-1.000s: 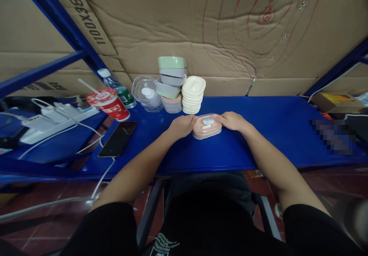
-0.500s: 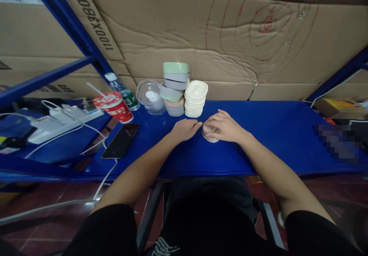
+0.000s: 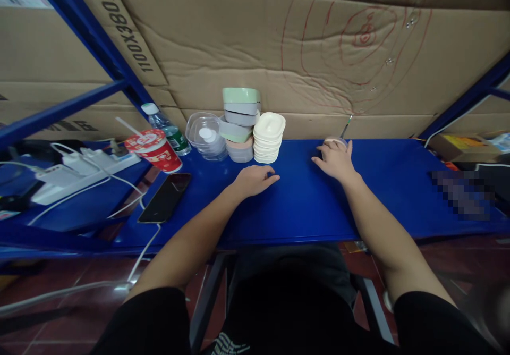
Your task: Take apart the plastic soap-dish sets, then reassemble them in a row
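My right hand (image 3: 337,159) reaches to the back of the blue table, its fingers spread over a small pinkish plastic container (image 3: 334,141), which it grips from above. Most of that container is hidden under the hand. Nearer to me, my left hand (image 3: 255,180) rests empty above the table, fingers slightly bent and thumb apart. Just behind it stands a stack of cream lids (image 3: 270,138). Left of these are stacked green, grey and pink plastic containers (image 3: 241,111) and a nested pile of clear containers (image 3: 207,137).
At the left stand a red paper cup (image 3: 157,150) with a straw and a water bottle (image 3: 169,132). A black phone (image 3: 165,198) lies by white cables and a power strip (image 3: 83,174). A cardboard wall (image 3: 223,36) closes off the back of the blue table (image 3: 287,217).
My right hand has carried the small container away from my left hand, to the right and back towards the cardboard wall. My left hand has stayed in about the same place.
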A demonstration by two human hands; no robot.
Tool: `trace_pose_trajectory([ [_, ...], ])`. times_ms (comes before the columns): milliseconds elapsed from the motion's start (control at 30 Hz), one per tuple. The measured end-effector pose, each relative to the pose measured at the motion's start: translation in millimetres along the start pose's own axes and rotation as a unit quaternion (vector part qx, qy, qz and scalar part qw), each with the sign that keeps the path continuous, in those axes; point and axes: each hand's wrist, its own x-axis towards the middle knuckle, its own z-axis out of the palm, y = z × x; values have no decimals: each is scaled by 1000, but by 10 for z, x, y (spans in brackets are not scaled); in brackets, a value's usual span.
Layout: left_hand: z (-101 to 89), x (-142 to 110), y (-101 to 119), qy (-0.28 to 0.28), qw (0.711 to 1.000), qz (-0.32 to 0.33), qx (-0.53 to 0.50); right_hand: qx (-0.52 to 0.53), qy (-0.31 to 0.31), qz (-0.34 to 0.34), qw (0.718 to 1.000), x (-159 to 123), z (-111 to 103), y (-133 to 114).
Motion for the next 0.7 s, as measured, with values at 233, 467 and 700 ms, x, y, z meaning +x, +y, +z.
trace_pose_trajectory([
  [233,21,3,-41,-7,999,35,-4,-35,-19,99,994,84,101,274],
  [467,-31,-8,-38,6,999,33,-8,5,51,268,962,167,112,845],
  [700,-183,-72,-89,237,970,24,-51,10,149,324,934,92,47,1273],
])
